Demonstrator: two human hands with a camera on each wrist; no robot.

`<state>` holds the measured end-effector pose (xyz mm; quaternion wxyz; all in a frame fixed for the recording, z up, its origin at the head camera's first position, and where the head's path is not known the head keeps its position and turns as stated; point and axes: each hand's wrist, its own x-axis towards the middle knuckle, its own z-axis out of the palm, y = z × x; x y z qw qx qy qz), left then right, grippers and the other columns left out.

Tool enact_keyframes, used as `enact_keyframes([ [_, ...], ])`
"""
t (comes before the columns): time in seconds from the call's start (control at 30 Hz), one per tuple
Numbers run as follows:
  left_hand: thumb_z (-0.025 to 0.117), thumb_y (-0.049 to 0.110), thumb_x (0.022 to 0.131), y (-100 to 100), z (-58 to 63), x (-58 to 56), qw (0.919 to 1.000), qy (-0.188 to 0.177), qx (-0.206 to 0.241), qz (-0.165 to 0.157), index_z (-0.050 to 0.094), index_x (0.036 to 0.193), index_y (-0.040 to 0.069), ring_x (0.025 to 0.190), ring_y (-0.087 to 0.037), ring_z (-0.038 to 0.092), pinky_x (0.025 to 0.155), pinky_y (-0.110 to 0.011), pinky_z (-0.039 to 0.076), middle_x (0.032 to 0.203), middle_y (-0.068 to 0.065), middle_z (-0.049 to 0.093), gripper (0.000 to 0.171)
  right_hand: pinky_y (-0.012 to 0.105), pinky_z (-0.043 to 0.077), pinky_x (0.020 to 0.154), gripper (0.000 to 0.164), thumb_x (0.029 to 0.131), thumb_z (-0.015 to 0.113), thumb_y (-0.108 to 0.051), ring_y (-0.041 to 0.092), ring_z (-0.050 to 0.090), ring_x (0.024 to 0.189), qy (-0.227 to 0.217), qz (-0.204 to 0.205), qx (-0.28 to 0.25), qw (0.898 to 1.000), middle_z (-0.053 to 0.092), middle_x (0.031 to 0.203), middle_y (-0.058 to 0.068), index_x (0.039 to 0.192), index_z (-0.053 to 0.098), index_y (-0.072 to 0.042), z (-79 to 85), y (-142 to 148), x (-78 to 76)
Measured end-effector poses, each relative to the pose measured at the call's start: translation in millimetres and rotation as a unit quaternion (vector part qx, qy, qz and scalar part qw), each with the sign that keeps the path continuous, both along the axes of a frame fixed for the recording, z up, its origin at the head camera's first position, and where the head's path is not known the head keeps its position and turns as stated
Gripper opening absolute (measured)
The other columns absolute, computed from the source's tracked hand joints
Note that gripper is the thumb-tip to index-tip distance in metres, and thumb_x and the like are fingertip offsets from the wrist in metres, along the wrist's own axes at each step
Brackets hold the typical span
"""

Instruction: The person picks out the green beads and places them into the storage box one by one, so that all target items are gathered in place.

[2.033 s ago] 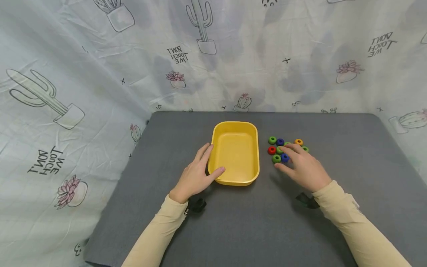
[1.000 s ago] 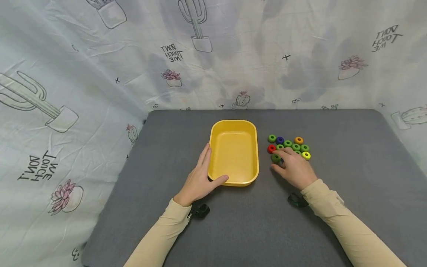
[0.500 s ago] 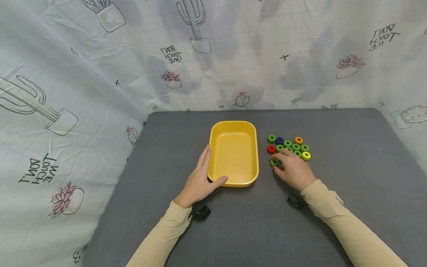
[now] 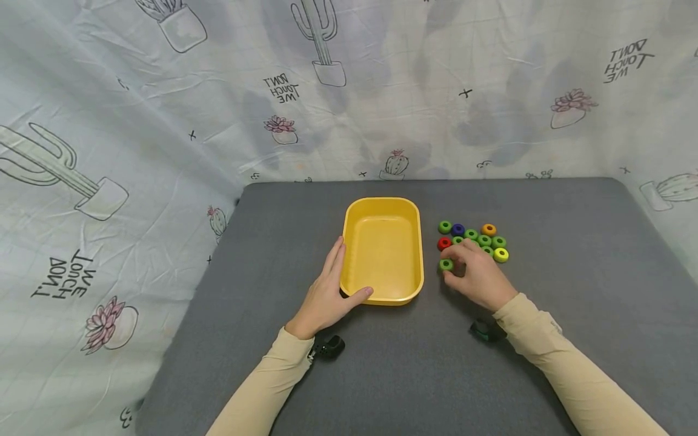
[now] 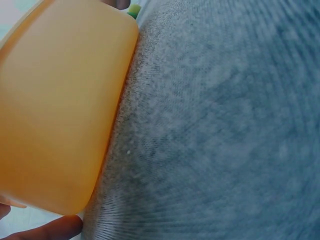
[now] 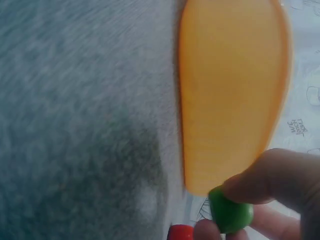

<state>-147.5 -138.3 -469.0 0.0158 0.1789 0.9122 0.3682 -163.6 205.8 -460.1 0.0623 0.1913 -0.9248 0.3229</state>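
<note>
My right hand (image 4: 480, 275) pinches a green bead (image 6: 231, 212) between thumb and fingers, as the right wrist view shows; in the head view this bead (image 4: 446, 264) sits at the near left of the group. Just beyond the fingers lie a red bead (image 4: 444, 243), a dark blue bead (image 4: 458, 230) and several green ones, some partly covered by the hand. My left hand (image 4: 323, 297) rests with straight fingers along the left side of a yellow tray (image 4: 420, 254), its thumb at the near rim. Nothing lies in the tray.
An orange bead (image 4: 488, 229) and a yellow bead (image 4: 501, 255) lie at the right side of the group. Everything stands on a grey table (image 4: 567, 254). A cactus-print cloth (image 4: 349, 133) hangs behind and at the left.
My right hand came down onto the beads from spread fingers, took hold of the green bead and drew it slightly nearer and left. The left hand stays at the tray.
</note>
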Motion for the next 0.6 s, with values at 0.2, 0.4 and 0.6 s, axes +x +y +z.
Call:
enact_keyframes([
  [0.2,0.065,0.068,0.092,0,-0.6,-0.5,1.0,0.002,0.0,-0.002,0.004,0.169,0.016,0.158,-0.02,0.027,0.118,-0.057,0.038,0.177,0.009,-0.002,0.111,0.031,0.053,0.071,0.028,0.086,0.08,-0.002,0.017,0.058,0.082,0.005,0.001,-0.057,0.998,0.06,0.098,0.004,0.112,0.071,-0.007,7.9,-2,2.1],
  [0.4,0.065,0.068,0.092,-1,-0.1,-1.0,1.0,0.003,-0.003,-0.003,0.003,0.169,0.018,0.159,-0.02,0.025,0.119,-0.057,0.037,0.177,0.007,-0.002,0.111,0.025,0.052,0.068,0.03,0.087,0.081,-0.001,0.014,0.059,0.081,0.016,0.014,-0.112,0.993,0.063,0.102,0.002,0.113,0.071,-0.01,17.5,-4,3.0],
  [0.6,0.065,0.067,0.092,-1,-0.8,-0.6,1.0,0.003,-0.003,-0.001,0.002,0.169,0.019,0.159,-0.02,0.026,0.119,-0.057,0.037,0.177,0.01,-0.003,0.11,0.025,0.051,0.068,0.025,0.093,0.078,-0.009,0.017,0.058,0.082,-0.018,0.015,-0.14,0.99,0.061,0.099,0.002,0.116,0.07,-0.011,37.1,-14,0.1],
])
